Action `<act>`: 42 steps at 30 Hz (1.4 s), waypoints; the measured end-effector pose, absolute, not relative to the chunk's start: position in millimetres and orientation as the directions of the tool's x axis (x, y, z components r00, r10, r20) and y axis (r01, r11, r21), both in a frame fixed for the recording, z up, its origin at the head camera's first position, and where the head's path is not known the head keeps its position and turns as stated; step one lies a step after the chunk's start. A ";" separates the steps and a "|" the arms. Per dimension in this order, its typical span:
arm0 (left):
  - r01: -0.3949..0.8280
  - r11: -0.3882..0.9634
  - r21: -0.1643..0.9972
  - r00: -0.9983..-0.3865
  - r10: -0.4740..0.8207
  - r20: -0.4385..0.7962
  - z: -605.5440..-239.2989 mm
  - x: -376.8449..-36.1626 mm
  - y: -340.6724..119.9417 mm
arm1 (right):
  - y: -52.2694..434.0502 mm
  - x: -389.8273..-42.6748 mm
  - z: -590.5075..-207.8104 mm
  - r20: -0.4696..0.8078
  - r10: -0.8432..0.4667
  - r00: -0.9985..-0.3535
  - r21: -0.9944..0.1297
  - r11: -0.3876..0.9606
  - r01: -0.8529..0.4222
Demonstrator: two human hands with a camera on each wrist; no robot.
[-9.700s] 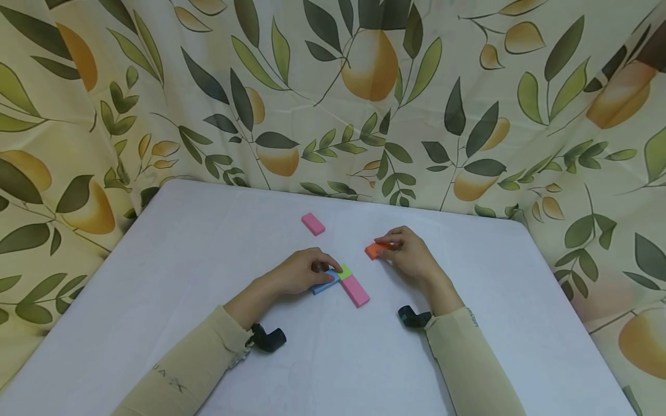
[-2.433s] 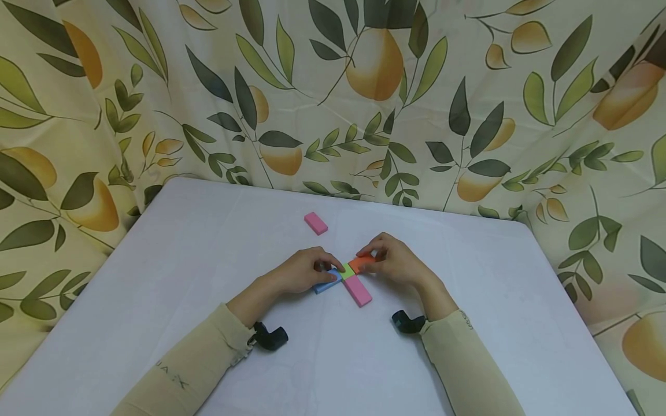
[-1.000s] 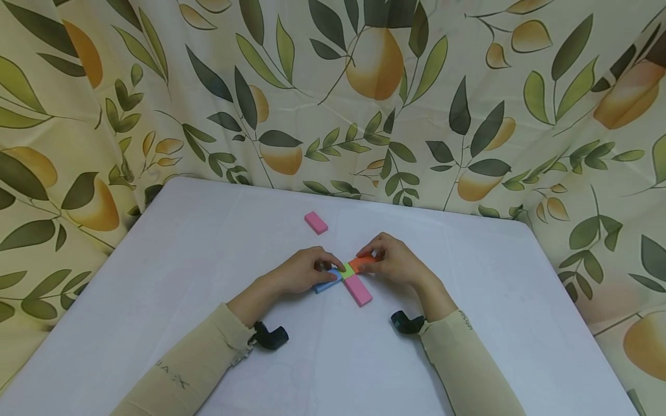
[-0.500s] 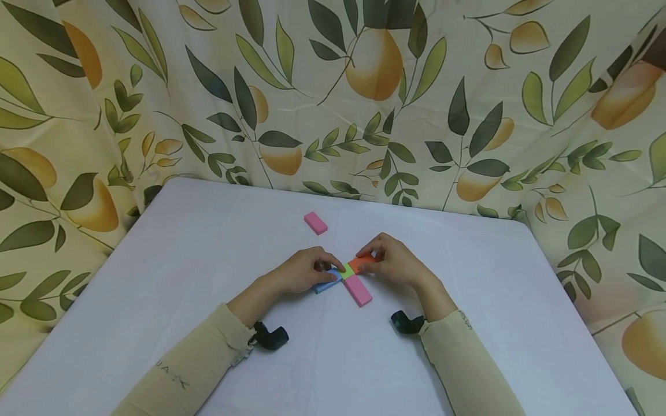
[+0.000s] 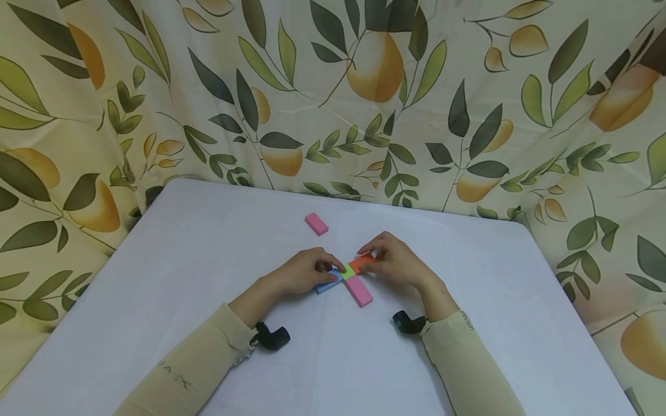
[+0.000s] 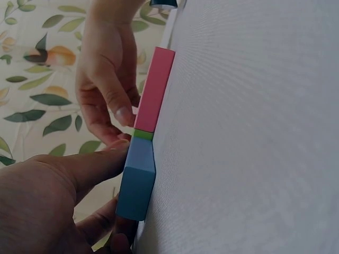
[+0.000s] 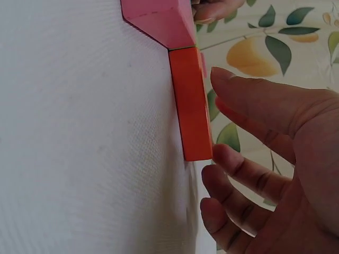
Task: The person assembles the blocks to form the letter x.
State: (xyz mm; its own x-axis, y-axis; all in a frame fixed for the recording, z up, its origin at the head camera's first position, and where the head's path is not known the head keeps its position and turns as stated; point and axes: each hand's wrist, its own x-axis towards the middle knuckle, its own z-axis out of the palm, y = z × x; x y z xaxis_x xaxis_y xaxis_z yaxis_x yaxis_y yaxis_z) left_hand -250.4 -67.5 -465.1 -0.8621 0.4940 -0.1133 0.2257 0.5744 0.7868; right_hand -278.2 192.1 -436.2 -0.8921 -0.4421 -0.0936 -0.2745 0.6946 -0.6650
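Four flat coloured pieces meet mid-table: a blue block [image 5: 329, 286], a small green block [image 5: 348, 271], a pink block [image 5: 359, 290] and an orange block [image 5: 362, 263]. The left hand [image 5: 304, 270] holds the blue block, thumb on it, with a fingertip reaching the green one. In the left wrist view its other fingers are partly hidden behind the blue block [image 6: 136, 193]. The right hand [image 5: 395, 258] hovers over the orange block. A small gap shows between its thumb and the orange block [image 7: 192, 106] in the right wrist view, with the fingers loosely bent.
Another pink block [image 5: 316, 223] lies apart, farther back on the white table [image 5: 234, 231]. A leaf-and-fruit patterned curtain [image 5: 333, 104] hangs behind the table's far edge. Black wrist cameras [image 5: 273, 337] sit at both sleeve cuffs.
Since the oldest frame, the right hand has brought the orange block leftward against the green one. The left hand stays at the blue block. Over the last second, almost nothing moves.
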 end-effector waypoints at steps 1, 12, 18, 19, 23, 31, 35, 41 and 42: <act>0.226 0.574 0.787 -0.862 0.494 -0.113 -464.8 -250.3 -67.7 | 192.4 -278.2 -435.6 -0.089 -0.440 -0.893 -0.664 0.694 -0.276; 0.227 0.569 0.790 -0.862 0.494 -0.109 -464.8 -249.0 -67.5 | 193.5 -274.7 -428.5 -0.075 -0.412 -0.908 -0.657 0.706 -0.265; 0.206 0.567 0.798 -0.862 0.491 -0.126 -463.3 -247.2 -67.6 | 193.3 -270.8 -423.6 -0.065 -0.421 -0.905 -0.659 0.699 -0.277; 0.207 0.567 0.797 -0.861 0.492 -0.127 -462.8 -246.8 -67.5 | 193.3 -270.1 -422.8 -0.064 -0.422 -0.904 -0.659 0.699 -0.279; 0.209 0.565 0.799 -0.861 0.494 -0.124 -461.2 -246.1 -67.4 | 193.1 -269.0 -421.3 -0.053 -0.433 -0.900 -0.653 0.696 -0.297; 0.220 0.562 0.797 -0.862 0.494 -0.111 -462.5 -246.8 -66.4 | 191.8 -266.2 -421.4 -0.065 -0.445 -0.893 -0.653 0.696 -0.299; 0.236 0.556 0.797 -0.862 0.498 -0.093 -463.3 -247.5 -65.4 | 192.1 -262.8 -422.4 -0.063 -0.445 -0.893 -0.651 0.697 -0.301; 0.252 0.556 0.792 -0.861 0.502 -0.079 -463.0 -247.2 -64.9 | 193.2 -256.8 -424.3 -0.062 -0.461 -0.885 -0.651 0.691 -0.315; 0.252 0.558 0.791 -0.862 0.501 -0.079 -462.9 -246.9 -64.9 | 193.2 -256.0 -424.6 -0.059 -0.466 -0.883 -0.648 0.690 -0.321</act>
